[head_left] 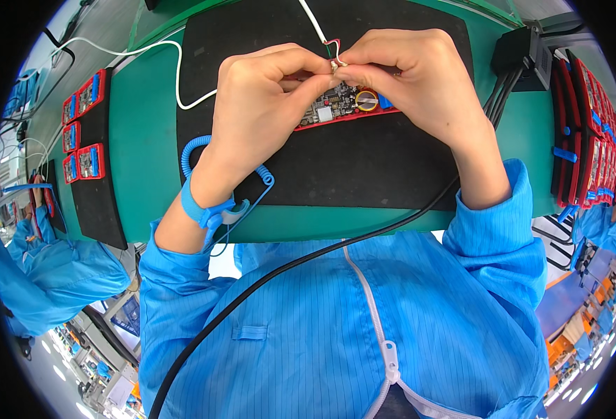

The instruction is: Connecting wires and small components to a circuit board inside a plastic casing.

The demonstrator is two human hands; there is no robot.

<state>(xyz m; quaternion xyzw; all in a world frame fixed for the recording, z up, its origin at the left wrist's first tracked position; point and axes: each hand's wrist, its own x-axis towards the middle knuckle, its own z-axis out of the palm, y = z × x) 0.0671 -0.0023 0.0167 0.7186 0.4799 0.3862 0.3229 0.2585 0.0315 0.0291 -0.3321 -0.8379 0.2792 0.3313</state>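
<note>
A white cable (313, 19) comes in from the far side and splits into thin red, green and white wires (333, 46). My left hand (262, 94) pinches at a small pale connector (335, 64) where these wires end. On the other side, my right hand (419, 73) has thumb and forefinger closed on the same wire ends, its tips almost touching the left ones. Just beneath both hands lies a red-edged circuit board (324, 113) with a round yellow-rimmed part (366, 101). The fingers partly hide the board and the connector.
A black mat (364, 167) covers the middle of the green table (143, 133). A coiled blue wrist-strap cord (194, 150) hangs by my left wrist, and a black cable (266, 276) crosses before me. Red-framed boards sit left (91, 160) and stacked right (594, 153), near a black box (521, 59).
</note>
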